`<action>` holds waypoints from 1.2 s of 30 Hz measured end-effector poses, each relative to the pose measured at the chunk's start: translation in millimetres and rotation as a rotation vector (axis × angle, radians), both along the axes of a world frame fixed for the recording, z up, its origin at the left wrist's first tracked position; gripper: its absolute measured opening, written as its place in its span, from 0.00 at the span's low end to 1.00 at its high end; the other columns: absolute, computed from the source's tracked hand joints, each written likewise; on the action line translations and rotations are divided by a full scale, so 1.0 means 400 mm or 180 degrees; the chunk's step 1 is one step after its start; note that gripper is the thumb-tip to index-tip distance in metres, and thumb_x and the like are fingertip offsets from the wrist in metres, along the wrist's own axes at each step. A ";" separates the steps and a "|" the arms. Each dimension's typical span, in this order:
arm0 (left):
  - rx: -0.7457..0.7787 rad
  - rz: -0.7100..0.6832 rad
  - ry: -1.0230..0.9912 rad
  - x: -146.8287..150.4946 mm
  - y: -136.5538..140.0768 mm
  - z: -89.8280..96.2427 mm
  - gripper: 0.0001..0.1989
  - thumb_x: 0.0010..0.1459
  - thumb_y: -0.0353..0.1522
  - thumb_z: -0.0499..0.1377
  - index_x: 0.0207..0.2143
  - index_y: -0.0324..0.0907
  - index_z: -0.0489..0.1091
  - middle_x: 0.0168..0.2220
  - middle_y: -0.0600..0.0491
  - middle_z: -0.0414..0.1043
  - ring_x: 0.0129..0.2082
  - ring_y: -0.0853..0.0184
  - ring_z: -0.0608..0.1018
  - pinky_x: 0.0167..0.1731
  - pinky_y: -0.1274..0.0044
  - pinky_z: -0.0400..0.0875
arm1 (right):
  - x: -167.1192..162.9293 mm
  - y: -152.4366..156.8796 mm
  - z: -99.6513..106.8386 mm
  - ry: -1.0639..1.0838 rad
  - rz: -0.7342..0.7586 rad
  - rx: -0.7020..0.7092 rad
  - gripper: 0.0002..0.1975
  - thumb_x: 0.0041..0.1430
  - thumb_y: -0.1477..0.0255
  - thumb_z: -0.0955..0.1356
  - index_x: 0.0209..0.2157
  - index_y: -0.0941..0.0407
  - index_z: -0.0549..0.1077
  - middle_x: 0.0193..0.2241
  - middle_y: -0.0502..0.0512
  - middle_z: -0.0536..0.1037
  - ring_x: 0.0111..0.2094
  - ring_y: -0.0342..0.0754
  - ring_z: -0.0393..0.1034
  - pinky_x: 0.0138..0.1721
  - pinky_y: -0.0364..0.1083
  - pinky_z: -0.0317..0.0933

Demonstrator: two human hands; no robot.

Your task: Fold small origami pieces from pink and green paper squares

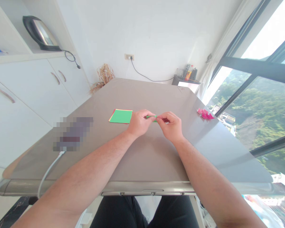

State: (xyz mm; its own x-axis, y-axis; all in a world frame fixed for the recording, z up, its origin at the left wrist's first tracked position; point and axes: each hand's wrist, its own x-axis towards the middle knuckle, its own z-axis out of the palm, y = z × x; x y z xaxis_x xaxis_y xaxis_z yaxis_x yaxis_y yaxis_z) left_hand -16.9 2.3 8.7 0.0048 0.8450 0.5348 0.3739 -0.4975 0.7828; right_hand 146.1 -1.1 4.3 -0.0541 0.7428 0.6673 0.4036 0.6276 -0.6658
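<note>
Between my two hands is a small folded strip of green paper (pixel 151 117), just above or on the table (pixel 142 152). My left hand (pixel 141 122) pinches its left part with thumb and fingers. From the other side, my right hand (pixel 170 124) pinches the right end, with the fingertips of both hands nearly touching. Much of the paper is hidden by my fingers. Left of my left hand lies a stack of square paper sheets (pixel 120 116), green on top, with red and cream edges peeking out beneath.
Pink folded paper pieces (pixel 205 114) rest near the table's right edge. At the left is a blurred-out device (pixel 72 134) with a white cable (pixel 48 171) running over the front edge. A small stand with bottles (pixel 186 82) is behind the table; a window (pixel 256 95) is at right.
</note>
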 end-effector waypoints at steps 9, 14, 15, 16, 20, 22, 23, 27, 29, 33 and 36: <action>0.0055 -0.0016 0.0132 0.000 -0.001 -0.003 0.04 0.54 0.32 0.63 0.29 0.43 0.79 0.30 0.53 0.79 0.31 0.66 0.77 0.33 0.75 0.67 | -0.001 0.001 -0.004 0.0069 0.0132 0.0053 0.04 0.55 0.72 0.70 0.27 0.53 0.77 0.28 0.51 0.77 0.29 0.45 0.71 0.32 0.47 0.67; -0.0001 -0.0010 0.0159 0.001 -0.002 -0.001 0.05 0.54 0.33 0.63 0.29 0.43 0.79 0.30 0.53 0.79 0.31 0.66 0.76 0.33 0.74 0.66 | -0.001 0.000 -0.004 0.0034 0.0121 0.0016 0.04 0.55 0.72 0.70 0.27 0.53 0.77 0.29 0.51 0.77 0.29 0.45 0.71 0.33 0.47 0.67; -0.0015 -0.0008 0.0169 0.001 -0.002 -0.002 0.05 0.54 0.33 0.63 0.29 0.43 0.79 0.30 0.53 0.79 0.31 0.66 0.76 0.33 0.74 0.66 | -0.001 0.000 -0.004 0.0034 0.0124 0.0016 0.04 0.55 0.72 0.70 0.27 0.53 0.77 0.29 0.51 0.77 0.29 0.45 0.71 0.33 0.47 0.67; -0.0029 -0.0003 0.0178 0.001 -0.001 -0.002 0.05 0.54 0.33 0.63 0.29 0.43 0.79 0.30 0.53 0.79 0.30 0.66 0.76 0.33 0.74 0.66 | -0.001 0.000 -0.004 0.0039 0.0128 0.0016 0.04 0.55 0.72 0.70 0.27 0.53 0.77 0.29 0.51 0.77 0.29 0.45 0.71 0.33 0.47 0.67; -0.0053 0.0011 0.0251 0.000 0.000 -0.004 0.06 0.54 0.34 0.63 0.29 0.43 0.80 0.29 0.53 0.79 0.28 0.67 0.74 0.31 0.74 0.64 | -0.003 -0.002 -0.002 0.0053 0.0153 -0.0005 0.04 0.55 0.72 0.70 0.27 0.53 0.77 0.29 0.51 0.77 0.29 0.45 0.71 0.33 0.47 0.67; -0.0053 -0.0009 0.0311 0.000 0.000 -0.005 0.06 0.54 0.35 0.63 0.30 0.43 0.80 0.28 0.53 0.79 0.28 0.67 0.74 0.30 0.74 0.63 | -0.004 -0.004 -0.001 0.0049 0.0166 -0.0020 0.04 0.55 0.72 0.70 0.27 0.53 0.77 0.29 0.51 0.77 0.30 0.45 0.71 0.33 0.47 0.67; -0.0051 -0.0019 0.0331 -0.001 0.000 -0.006 0.06 0.55 0.35 0.63 0.30 0.43 0.80 0.28 0.53 0.79 0.28 0.67 0.74 0.30 0.74 0.63 | -0.004 -0.005 0.000 0.0051 0.0175 -0.0028 0.04 0.55 0.72 0.70 0.27 0.53 0.77 0.29 0.51 0.77 0.30 0.45 0.71 0.33 0.47 0.67; -0.0050 -0.0008 0.0315 0.000 0.000 -0.006 0.07 0.55 0.35 0.63 0.30 0.43 0.80 0.28 0.53 0.79 0.28 0.67 0.74 0.29 0.75 0.63 | -0.005 -0.007 0.002 0.0072 0.0223 -0.0034 0.05 0.56 0.72 0.70 0.27 0.53 0.77 0.29 0.51 0.77 0.30 0.45 0.71 0.33 0.47 0.67; -0.0083 0.0000 0.0269 0.001 0.000 -0.004 0.07 0.54 0.35 0.63 0.29 0.43 0.80 0.28 0.54 0.79 0.27 0.68 0.73 0.29 0.75 0.62 | -0.003 -0.004 0.002 0.0107 0.0273 -0.0053 0.05 0.56 0.71 0.70 0.27 0.53 0.77 0.30 0.52 0.77 0.30 0.45 0.71 0.33 0.47 0.67; -0.0316 -0.0002 -0.0059 0.002 0.000 0.002 0.08 0.52 0.38 0.65 0.29 0.43 0.80 0.24 0.56 0.75 0.23 0.70 0.69 0.26 0.76 0.61 | 0.001 0.006 0.004 0.0574 0.0307 -0.0555 0.06 0.53 0.67 0.72 0.33 0.53 0.78 0.28 0.50 0.76 0.28 0.45 0.69 0.31 0.46 0.67; -0.0498 -0.0110 -0.0331 0.000 0.001 0.005 0.08 0.51 0.37 0.66 0.30 0.42 0.80 0.23 0.56 0.75 0.21 0.71 0.68 0.26 0.76 0.62 | 0.004 0.011 0.005 0.0776 0.0315 -0.1001 0.13 0.48 0.64 0.75 0.37 0.54 0.79 0.28 0.50 0.76 0.26 0.44 0.68 0.30 0.46 0.67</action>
State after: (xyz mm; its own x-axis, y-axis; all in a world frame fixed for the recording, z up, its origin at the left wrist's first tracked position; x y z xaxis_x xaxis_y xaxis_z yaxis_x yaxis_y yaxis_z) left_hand -16.8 2.8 10.6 -0.0131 0.9181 0.3961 0.2717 -0.3779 0.8851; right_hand 147.8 3.2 6.4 -0.0040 0.9117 0.4108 0.1582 0.4062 -0.9000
